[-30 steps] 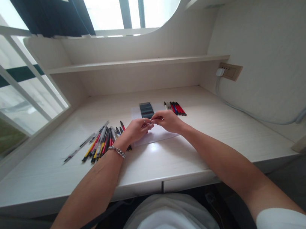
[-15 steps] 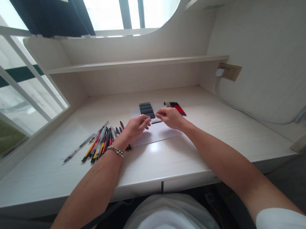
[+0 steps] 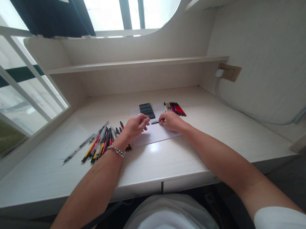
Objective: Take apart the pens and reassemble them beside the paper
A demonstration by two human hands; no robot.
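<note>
My right hand is closed in a pinch on a thin dark pen, held low over a white sheet of paper. My left hand, with a ring and a chain bracelet, hovers just left of the pen's tip with fingers loosely curled and nothing visible in them. A dark phone lies at the far end of the paper. A spread pile of several pens lies left of my left hand. A neat row of red and blue pens lies beyond my right hand.
The white desk has a low shelf behind it and a railing on the left. A wall socket with a white plug and a cable is at the right. A drawer front runs along the near edge.
My hands came apart: the pen stayed in my right hand, which lowered toward the paper, and my left hand let go and drew slightly back.
</note>
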